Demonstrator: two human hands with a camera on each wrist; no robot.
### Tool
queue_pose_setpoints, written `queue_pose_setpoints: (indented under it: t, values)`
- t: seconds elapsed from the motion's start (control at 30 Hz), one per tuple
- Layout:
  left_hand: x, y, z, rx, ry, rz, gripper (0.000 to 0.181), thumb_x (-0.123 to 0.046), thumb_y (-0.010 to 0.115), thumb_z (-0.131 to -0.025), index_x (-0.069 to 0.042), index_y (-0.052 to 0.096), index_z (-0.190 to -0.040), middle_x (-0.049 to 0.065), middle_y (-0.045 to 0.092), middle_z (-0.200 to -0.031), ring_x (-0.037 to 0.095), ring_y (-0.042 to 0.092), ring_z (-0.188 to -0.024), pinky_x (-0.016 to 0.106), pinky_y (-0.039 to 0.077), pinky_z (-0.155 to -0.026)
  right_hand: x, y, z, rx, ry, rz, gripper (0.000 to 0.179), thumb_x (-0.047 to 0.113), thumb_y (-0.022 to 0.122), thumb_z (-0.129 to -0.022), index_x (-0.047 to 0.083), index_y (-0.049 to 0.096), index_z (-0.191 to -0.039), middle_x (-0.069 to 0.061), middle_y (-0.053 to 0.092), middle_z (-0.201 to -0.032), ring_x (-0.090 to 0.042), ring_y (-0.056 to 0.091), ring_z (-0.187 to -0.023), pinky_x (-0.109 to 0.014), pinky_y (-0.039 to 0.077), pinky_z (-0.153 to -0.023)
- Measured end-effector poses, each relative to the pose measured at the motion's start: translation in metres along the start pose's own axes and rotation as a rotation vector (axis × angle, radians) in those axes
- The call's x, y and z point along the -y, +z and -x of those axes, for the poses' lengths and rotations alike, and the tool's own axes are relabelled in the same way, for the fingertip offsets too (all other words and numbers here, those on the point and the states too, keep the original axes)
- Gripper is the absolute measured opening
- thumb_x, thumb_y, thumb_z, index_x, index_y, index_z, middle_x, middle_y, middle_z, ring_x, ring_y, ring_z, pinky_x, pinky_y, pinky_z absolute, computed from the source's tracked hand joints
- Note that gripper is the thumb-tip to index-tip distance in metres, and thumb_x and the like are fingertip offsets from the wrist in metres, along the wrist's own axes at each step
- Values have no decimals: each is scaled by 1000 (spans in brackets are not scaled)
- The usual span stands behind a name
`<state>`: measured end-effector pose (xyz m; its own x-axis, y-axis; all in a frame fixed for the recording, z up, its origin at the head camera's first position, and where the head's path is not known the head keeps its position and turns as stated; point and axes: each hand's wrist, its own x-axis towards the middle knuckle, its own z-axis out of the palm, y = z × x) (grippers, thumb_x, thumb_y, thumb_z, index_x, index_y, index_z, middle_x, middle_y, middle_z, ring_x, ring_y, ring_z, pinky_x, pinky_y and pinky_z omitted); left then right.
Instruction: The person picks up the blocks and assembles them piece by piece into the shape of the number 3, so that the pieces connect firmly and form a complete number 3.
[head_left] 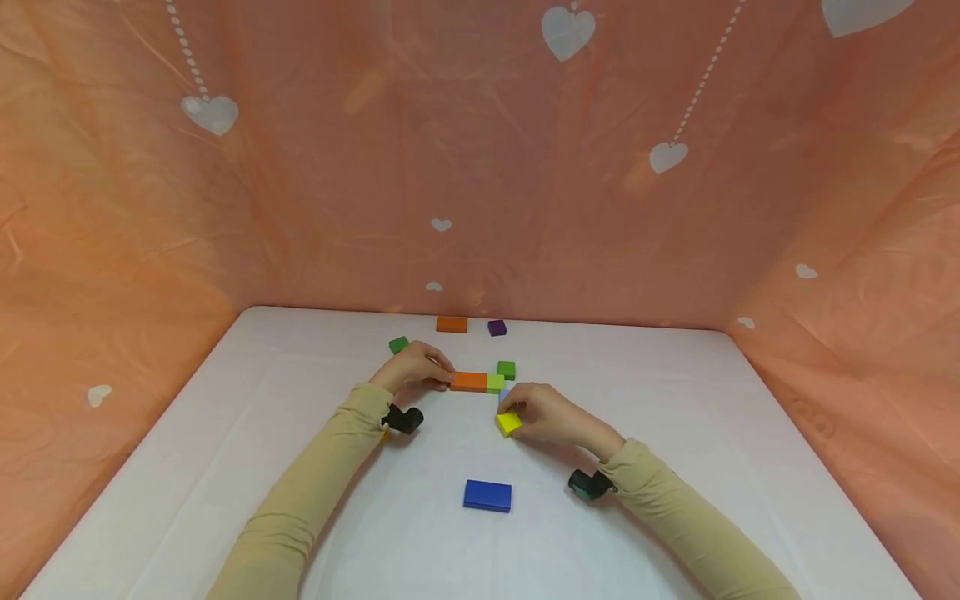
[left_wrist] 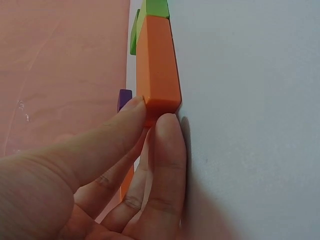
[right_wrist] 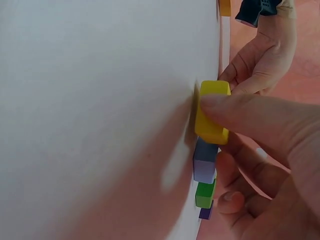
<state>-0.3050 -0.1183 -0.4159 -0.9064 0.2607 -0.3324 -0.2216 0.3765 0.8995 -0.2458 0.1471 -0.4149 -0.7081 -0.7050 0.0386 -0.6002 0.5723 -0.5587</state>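
My right hand (head_left: 551, 412) pinches a yellow block (right_wrist: 212, 120) between thumb and fingers, just above the white table. Beside it, a pale blue block (right_wrist: 204, 167) is partly covered by this hand in the head view. At the left, my left hand (head_left: 416, 367) has its thumb and fingertips on the near end of an orange block (left_wrist: 159, 62), low on the table. That orange block lies end to end with a light green block (head_left: 495, 383). Behind the light green one is a darker green block (head_left: 506, 368).
A blue block (head_left: 487, 496) lies in front of both hands. Toward the back edge are another orange block (head_left: 452, 324) and a purple block (head_left: 497, 327). One more green block (head_left: 398, 343) shows behind the left hand. An orange-yellow block (right_wrist: 225, 7) is partly hidden by the left arm.
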Motion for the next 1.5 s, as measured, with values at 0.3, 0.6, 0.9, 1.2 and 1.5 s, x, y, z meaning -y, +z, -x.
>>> queue_pose_setpoints:
  t: [0.3,0.6,0.9,1.2,1.5]
  values:
    - [-2,0,-1,-15,-34,-15,16,-1,70,-85,5,68,-100,14,68,-88,19,66,-70,28,57,-72,3,-2,2,-4,-28,-18,30,3,78,-78,7,69,-106,2,64,-104,-15,58,-100,-32,49,-92]
    - [-3,2,0,-21,-29,-20,16,-2,70,-85,5,68,-100,14,68,-88,19,66,-69,28,57,-70,2,-3,4,-36,-30,-97,32,3,78,-78,7,68,-109,3,66,-105,-18,58,-96,-36,50,-83]
    - [-3,1,0,-25,-29,-24,17,-1,71,-84,5,69,-100,13,67,-87,17,66,-67,27,57,-69,1,-4,1,-36,-27,-83,31,2,78,-78,8,68,-107,4,67,-100,-16,58,-93,-34,49,-80]
    - [-3,2,-1,-26,-51,-29,17,-2,71,-84,4,69,-100,13,68,-88,18,66,-68,27,57,-70,1,-3,1,-44,-23,-75,31,1,76,-79,7,68,-109,3,67,-103,-15,58,-96,-37,49,-83]
    - [-1,1,-2,-12,-27,-32,16,-2,70,-86,5,68,-100,13,68,-87,18,65,-68,27,57,-70,-1,-5,1,-54,-36,-78,30,2,76,-79,7,68,-108,3,67,-102,-16,58,-96,-39,49,-83]
